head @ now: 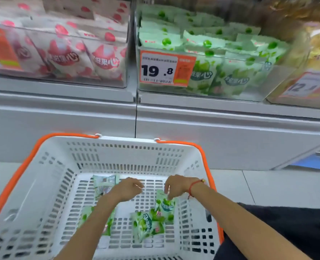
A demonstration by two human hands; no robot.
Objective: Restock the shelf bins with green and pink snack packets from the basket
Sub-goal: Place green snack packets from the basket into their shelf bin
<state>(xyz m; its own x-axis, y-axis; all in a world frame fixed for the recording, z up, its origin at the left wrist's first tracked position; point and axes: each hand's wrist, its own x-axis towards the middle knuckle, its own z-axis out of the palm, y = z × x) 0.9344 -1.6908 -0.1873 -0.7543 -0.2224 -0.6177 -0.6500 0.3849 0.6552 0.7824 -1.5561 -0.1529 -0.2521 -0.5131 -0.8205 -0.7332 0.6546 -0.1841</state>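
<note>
Basket (42, 184): white slotted plastic with orange rim and handles; set on the floor at 6 o'clock of the shelf bins; holds four green packets on its bottom.
Left hand (126, 187): reaching down into the basket, fingers loosely curled, gripping nothing plainly visible; fingertips over bare basket floor.
Packet at the far end (103, 184): green, back side up; lies at 9 o'clock of the left hand, just beside it, partly covered by the wrist.
Packet under the left forearm (85, 215): green; mostly hidden by the arm, at 7 o'clock of the left hand.
Right hand (176, 187): fingers bent downward, pinching the top edge of a green packet (166, 205); red string bracelet (193, 186) round the wrist.
Pinched packet: hangs at 6 o'clock of the right hand, lower part against the basket's right wall; overlaps another green packet.
Middle packet (146, 226): green, face up on the basket floor, at 7 o'clock of the right hand, apart from both hands.
Green bin (268, 81): clear, at 1 o'clock of the basket, heaped with green packets; orange price tag (166, 69) reading 19.8 on its front.
Pink bin (117, 83): clear, at 11 o'clock of the basket, filled with pink packets.
</note>
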